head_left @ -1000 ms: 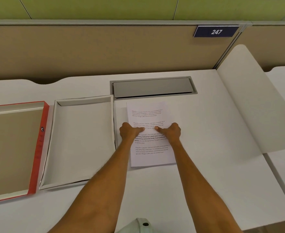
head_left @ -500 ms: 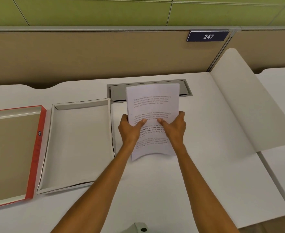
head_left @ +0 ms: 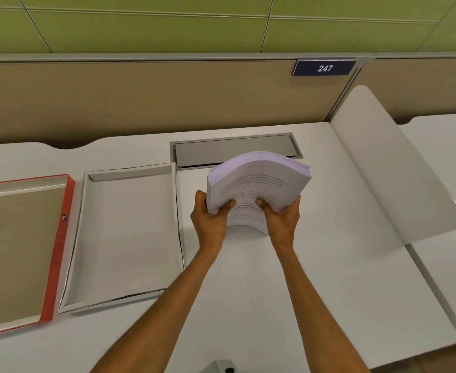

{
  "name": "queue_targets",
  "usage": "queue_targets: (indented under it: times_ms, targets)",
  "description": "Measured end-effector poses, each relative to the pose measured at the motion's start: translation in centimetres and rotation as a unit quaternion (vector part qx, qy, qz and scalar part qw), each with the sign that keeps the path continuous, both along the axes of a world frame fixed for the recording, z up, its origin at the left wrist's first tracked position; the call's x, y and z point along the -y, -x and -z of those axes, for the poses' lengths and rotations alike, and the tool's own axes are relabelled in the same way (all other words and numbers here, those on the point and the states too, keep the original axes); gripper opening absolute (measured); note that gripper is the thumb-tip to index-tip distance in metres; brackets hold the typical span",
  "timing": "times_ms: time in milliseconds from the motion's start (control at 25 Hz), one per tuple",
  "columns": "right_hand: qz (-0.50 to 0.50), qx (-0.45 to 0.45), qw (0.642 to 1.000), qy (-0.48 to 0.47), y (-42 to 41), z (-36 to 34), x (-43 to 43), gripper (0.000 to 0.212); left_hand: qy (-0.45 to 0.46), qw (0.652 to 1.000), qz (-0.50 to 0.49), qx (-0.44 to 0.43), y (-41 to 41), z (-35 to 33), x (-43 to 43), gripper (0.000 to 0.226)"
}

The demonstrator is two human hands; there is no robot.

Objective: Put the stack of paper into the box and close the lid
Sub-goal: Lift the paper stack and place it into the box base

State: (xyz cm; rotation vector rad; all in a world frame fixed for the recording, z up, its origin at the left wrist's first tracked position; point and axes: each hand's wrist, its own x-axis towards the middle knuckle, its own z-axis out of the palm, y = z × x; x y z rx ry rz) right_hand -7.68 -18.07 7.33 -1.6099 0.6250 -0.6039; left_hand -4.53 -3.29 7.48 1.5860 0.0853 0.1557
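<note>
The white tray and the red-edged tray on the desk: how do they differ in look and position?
The white tray is white inside and out; the red-edged tray has a brown inside and a red outer wall. The white tray lies nearer the stack of paper, just left of the hands, and is fully in view; the red-edged tray lies farther left, cut off by the picture's edge. Both are shallow, rectangular, open and empty.

Both hands (head_left: pixel 248 219) grip paper stack (head_left: pixel 259 181) beside open box (head_left: pixel 129 232)
</note>
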Motion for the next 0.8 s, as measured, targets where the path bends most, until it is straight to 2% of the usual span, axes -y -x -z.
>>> queue_targets:
  times_ms: [160, 400, 640, 800]
  targets:
    - [-0.011, -0.006, 1.000, 0.008, 0.1, 0.3, 0.4, 0.077, -0.012, 1.000, 0.002, -0.007, -0.2, 0.2, -0.2, 0.052]
    - [-0.054, -0.031, 0.998, 0.022, 0.5, 0.9, 1.9, 0.079, -0.034, 0.999, 0.037, -0.016, -0.9, 0.6, -1.6, 0.072]
    - [-0.051, -0.039, 0.998, 0.009, 0.7, 1.3, 1.6, 0.078, -0.038, 0.997, 0.066, -0.035, -0.8, 1.2, -1.5, 0.080]
    - [-0.028, -0.037, 0.999, -0.006, 0.2, 1.4, 0.9, 0.079, -0.035, 0.997, 0.057, -0.046, -1.0, 1.4, -1.2, 0.074]
